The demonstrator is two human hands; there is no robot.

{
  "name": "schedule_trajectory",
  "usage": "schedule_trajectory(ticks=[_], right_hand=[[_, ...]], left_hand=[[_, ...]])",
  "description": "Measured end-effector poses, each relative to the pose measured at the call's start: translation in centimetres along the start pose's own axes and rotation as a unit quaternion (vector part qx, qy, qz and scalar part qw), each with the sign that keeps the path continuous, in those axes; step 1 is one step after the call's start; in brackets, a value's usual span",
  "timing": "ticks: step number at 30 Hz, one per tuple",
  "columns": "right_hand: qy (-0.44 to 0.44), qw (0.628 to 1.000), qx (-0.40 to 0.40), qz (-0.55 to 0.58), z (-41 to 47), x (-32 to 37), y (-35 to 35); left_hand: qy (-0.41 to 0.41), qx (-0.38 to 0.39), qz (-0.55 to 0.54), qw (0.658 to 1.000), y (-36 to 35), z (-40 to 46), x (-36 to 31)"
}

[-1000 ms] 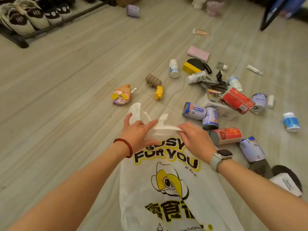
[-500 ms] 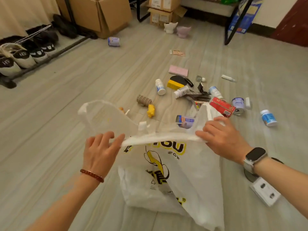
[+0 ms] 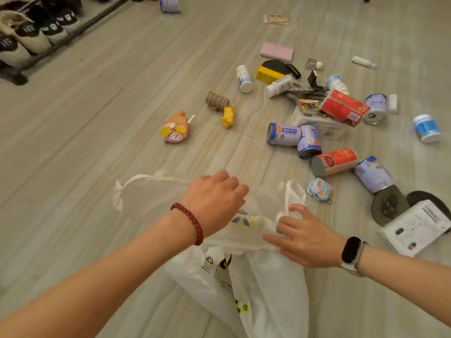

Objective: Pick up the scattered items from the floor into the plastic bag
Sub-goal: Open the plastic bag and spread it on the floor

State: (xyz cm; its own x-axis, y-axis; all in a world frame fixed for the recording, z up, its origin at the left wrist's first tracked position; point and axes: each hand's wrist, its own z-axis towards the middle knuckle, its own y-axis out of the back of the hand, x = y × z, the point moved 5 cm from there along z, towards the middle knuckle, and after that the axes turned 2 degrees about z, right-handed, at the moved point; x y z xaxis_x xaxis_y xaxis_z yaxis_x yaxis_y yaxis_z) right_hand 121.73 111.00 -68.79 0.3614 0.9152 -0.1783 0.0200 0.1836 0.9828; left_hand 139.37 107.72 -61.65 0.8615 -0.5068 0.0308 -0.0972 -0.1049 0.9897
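Note:
The white plastic bag (image 3: 268,289) lies on the floor in front of me, its mouth spread toward the scattered items. My left hand (image 3: 214,201), with a red bead bracelet, curls its fingers into the bag's thin upper layer. My right hand (image 3: 305,237), with a smartwatch, holds the rim beside one handle (image 3: 294,191). Beyond the bag lie a blue-white can (image 3: 283,134), a red can (image 3: 334,161), a red carton (image 3: 344,107), a small blue charm (image 3: 319,189), a plush toy (image 3: 175,129), a yellow figure (image 3: 228,116) and several white bottles.
A shoe rack (image 3: 31,37) with shoes stands at the far left. A white box (image 3: 415,228) on a dark round lid lies at the right. A pink notebook (image 3: 276,51), a brown roll (image 3: 217,100) and another can (image 3: 169,3) lie farther off.
The bag, held up and stretched wide half a second ago, is now lowered to the floor. My left hand has moved right to the middle of its mouth; the view tilts down.

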Motion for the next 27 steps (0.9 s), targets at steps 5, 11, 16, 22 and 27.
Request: schedule_trajectory(ticks=[5, 11, 16, 22, 27], right_hand=[[-0.023, 0.998, -0.051, -0.008, -0.4, 0.4, 0.5], [-0.080, 0.997, 0.004, -0.014, -2.5, -0.9, -0.2], [-0.169, 0.981, -0.052, -0.075, -2.0, -5.3, 0.9], [-0.159, 0.978, -0.036, -0.129, -4.5, -6.6, -1.5], [-0.200, 0.976, -0.078, -0.021, -3.6, -7.8, 0.4]], left_hand=[[0.099, 0.255, -0.036, 0.961, -5.4, 3.9, 4.1], [0.282, 0.179, -0.467, 0.819, -6.2, 3.5, 6.5], [0.379, -0.065, -0.676, 0.629, -1.2, 4.2, 10.0], [0.559, -0.406, -0.573, 0.441, -0.9, -0.9, 16.3], [0.452, -0.377, -0.584, 0.560, -1.5, -0.8, 11.6]])
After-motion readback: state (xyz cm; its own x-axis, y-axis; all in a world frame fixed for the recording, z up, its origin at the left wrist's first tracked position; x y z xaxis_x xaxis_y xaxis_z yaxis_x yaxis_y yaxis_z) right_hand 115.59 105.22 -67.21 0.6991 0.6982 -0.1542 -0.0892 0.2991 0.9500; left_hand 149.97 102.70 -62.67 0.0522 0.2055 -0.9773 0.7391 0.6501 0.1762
